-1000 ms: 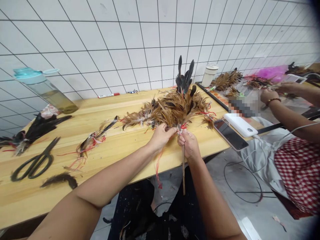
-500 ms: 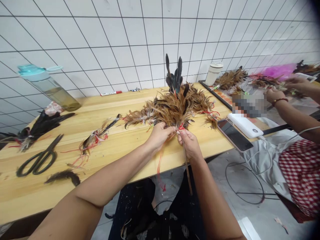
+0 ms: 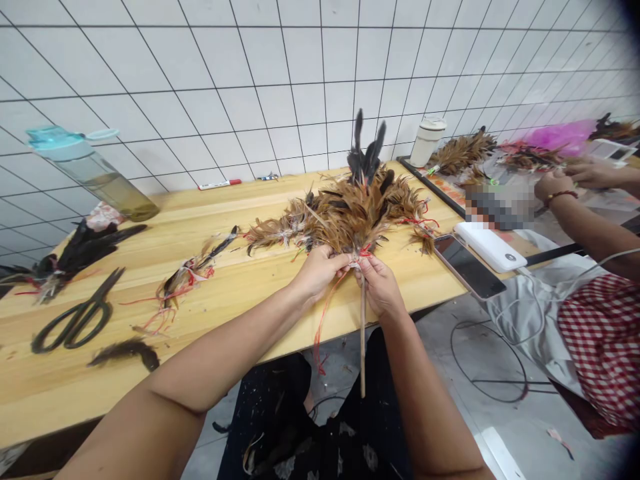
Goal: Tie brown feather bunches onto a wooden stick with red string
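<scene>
A feather duster head (image 3: pixel 357 210) of brown feathers with dark plumes on top lies over the front edge of the wooden table (image 3: pixel 240 280). Its thin wooden stick (image 3: pixel 363 340) hangs down past the edge. My right hand (image 3: pixel 381 287) is closed around the top of the stick, just under the feathers. My left hand (image 3: pixel 320 270) pinches the feather base and a red string (image 3: pixel 323 323) that trails downward. A strip of brown feathers (image 3: pixel 273 235) stretches left from the duster.
Black scissors (image 3: pixel 75 319), loose feather bundles (image 3: pixel 183 280) and black feathers (image 3: pixel 75 252) lie to the left, beside a water bottle (image 3: pixel 95 177). A phone (image 3: pixel 469 267) and a white power bank (image 3: pixel 490 245) lie on the right. Another person's hands (image 3: pixel 555 185) handle feathers there.
The duster has turned in my hands: the dark plumes swung back to the right and the stick now hangs straight down. Both hands stay at the feather base.
</scene>
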The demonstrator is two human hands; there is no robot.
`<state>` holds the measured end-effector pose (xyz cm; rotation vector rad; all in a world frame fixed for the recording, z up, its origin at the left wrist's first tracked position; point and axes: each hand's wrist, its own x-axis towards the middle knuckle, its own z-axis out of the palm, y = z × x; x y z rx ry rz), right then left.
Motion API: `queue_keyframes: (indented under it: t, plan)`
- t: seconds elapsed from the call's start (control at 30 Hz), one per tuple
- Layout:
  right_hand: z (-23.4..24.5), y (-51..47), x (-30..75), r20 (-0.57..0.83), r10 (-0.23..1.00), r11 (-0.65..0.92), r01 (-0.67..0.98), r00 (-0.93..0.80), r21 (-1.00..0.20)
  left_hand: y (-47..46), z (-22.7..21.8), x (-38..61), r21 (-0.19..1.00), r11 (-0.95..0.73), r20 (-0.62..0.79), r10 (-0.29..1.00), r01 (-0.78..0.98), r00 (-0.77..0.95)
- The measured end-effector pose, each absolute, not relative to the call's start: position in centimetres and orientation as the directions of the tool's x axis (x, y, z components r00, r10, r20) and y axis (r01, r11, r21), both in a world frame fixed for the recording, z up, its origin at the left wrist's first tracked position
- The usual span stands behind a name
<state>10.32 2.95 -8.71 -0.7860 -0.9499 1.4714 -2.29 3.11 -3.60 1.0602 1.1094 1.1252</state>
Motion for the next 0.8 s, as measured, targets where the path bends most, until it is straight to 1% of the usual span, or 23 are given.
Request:
queue_keyframes:
  t: [0.13,0.2,0.27,0.4,0.5,0.63,0.73,0.8]
  plan:
    - [-8.4,2.7,10.3,0.058,0.970,-0.051,-0.428,-0.237,-0.902,3.2,-4.1,-2.3,0.994,0.097,-0.096,0.995,-0.041,0.031]
    - [-8.3,2.6,10.3,0.082,0.957,-0.036,-0.396,-0.277,-0.918,3.2,-4.4,-2.5,0.996,0.091,-0.091,0.996,0.006,-0.023]
    - [-8.4,2.6,10.3,0.102,0.948,-0.011,-0.350,-0.302,-0.937,3.1,-4.7,-2.7,0.997,0.082,-0.081,0.996,0.016,-0.047]
    - [-8.6,2.7,10.3,0.112,0.936,0.025,-0.252,-0.335,-0.967,2.6,-4.6,-2.8,0.996,0.093,-0.093,0.996,-0.016,-0.009]
    - [-8.9,2.8,10.3,0.129,0.925,0.057,-0.204,-0.357,-0.977,2.4,-4.3,-2.6,0.996,0.091,-0.091,0.996,-0.010,0.022]
    - [-9.1,2.8,10.2,0.150,0.943,0.113,-0.136,-0.298,-0.984,2.6,-4.2,-2.5,0.997,0.075,-0.076,0.997,0.011,0.017]
    - [-9.4,2.7,10.3,0.167,0.959,0.151,-0.085,-0.229,-0.985,2.7,-4.2,-2.5,0.994,0.098,-0.099,0.995,0.044,0.008]
    - [-9.6,2.8,10.4,0.176,0.963,0.163,-0.082,-0.203,-0.983,2.7,-4.1,-2.5,0.992,0.111,-0.111,0.994,0.065,0.003]
